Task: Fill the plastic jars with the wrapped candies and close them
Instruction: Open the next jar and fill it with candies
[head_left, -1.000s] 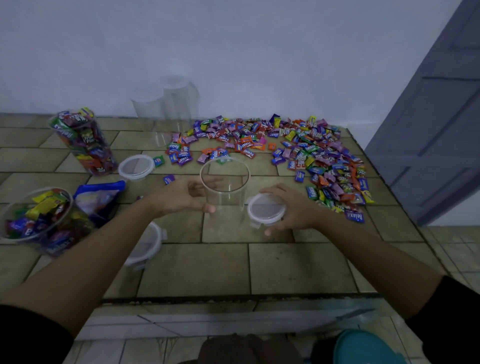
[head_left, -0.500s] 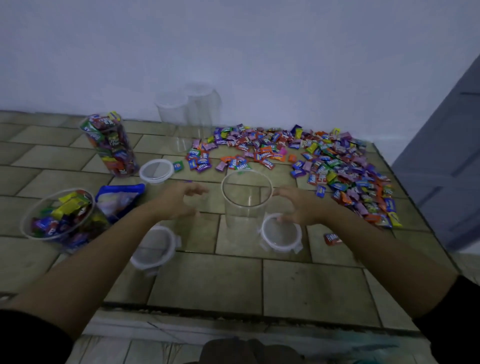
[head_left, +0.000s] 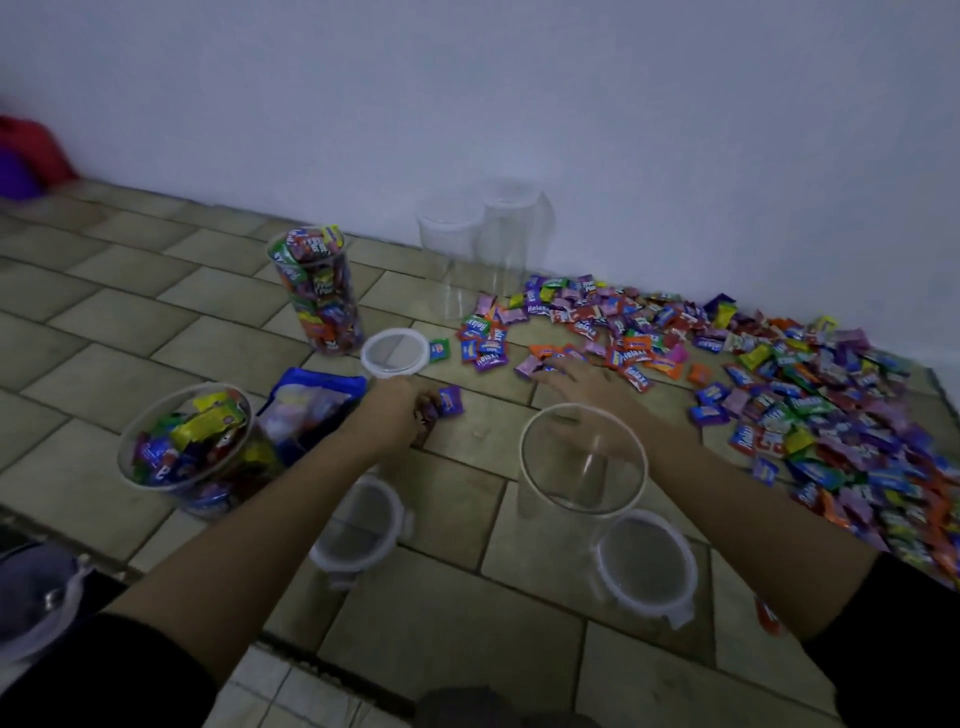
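An empty clear jar (head_left: 582, 462) stands open on the tiled floor between my forearms. Its lid (head_left: 644, 564) lies flat just in front of it to the right. My left hand (head_left: 397, 410) is to the left of the jar, fingers curled round a purple wrapped candy (head_left: 450, 400). Beyond the jar, my right hand (head_left: 584, 379) lies with its fingers stretched over the near edge of the candy pile (head_left: 753, 374). The pile of several wrapped candies spreads along the wall to the right.
A tall jar full of candies (head_left: 318, 291) and a wide jar of candies (head_left: 187, 447) stand at the left, with a blue bag (head_left: 311, 397) between them. Two loose lids (head_left: 396, 352) (head_left: 358, 525) lie nearby. Two empty jars (head_left: 452, 244) stand against the wall.
Both hands left the empty jar and its lid and reached forward, the left to a loose purple candy, the right to the pile's edge. The view swung left.
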